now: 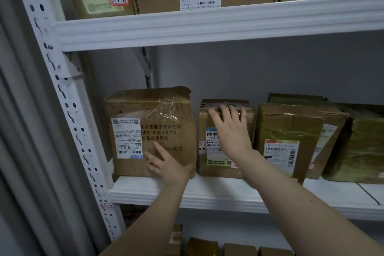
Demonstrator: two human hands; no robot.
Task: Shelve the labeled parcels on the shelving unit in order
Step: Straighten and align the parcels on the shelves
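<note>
The right forearm [291, 203] rises from 5 o'clock. Its right hand [230, 131] lays spread fingers over the upper front edge of the smaller parcel [209, 151], while the left hand [166, 164] presses flat, fingers apart, low on the large taped parcel [151, 127] at the 9 o'clock end of the middle shelf [207, 192]. The step looks like squaring the row. Both boxes want a low, even push so they slide rather than tip, with the smaller parcel's red-bordered sticker [234, 165] facing out and clear of the tall parcel [286, 131] at its 3 o'clock.
</note>
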